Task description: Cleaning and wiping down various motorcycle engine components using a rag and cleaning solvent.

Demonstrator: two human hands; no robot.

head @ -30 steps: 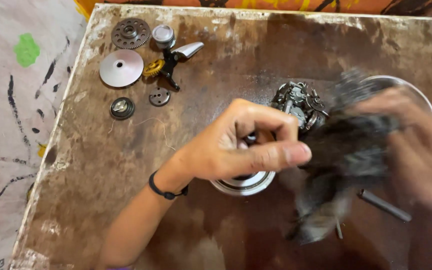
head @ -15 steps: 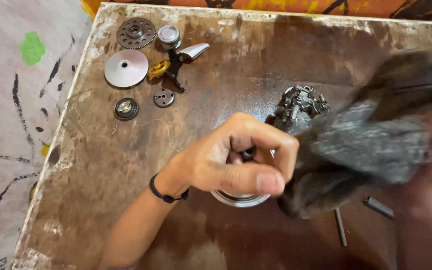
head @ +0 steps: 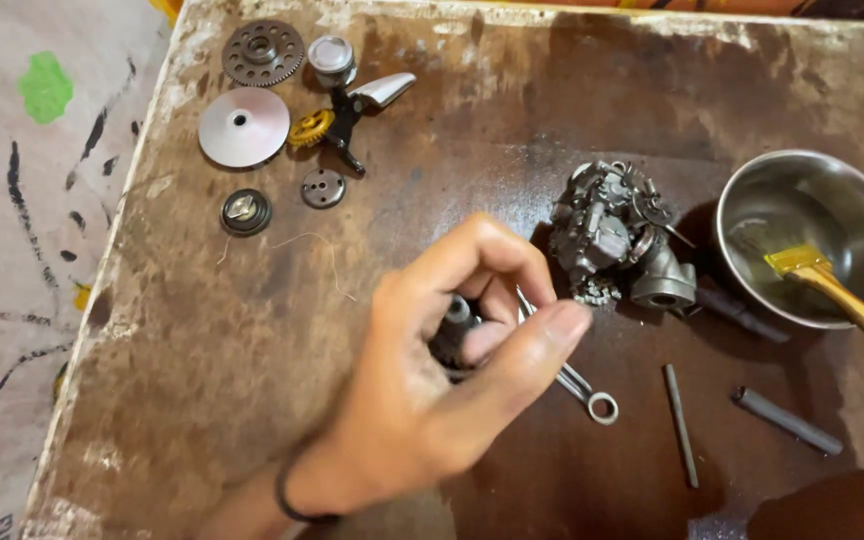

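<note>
The left hand [head: 432,390] reaches up from the bottom edge of the view over the desk [head: 202,380], with the forearm angled toward the lower left and a dark band around the wrist. Its fingers curl inward, the thumb stretched forward beside the bent index finger, and they close around a small dark metal part [head: 455,325]. At the lower right corner only a bare patch of the right arm shows; its hand is out of view.

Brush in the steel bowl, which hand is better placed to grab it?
Probably the right: the left hand is closed around a small dark part, and the brush has its handle pointing toward the right edge.
</note>
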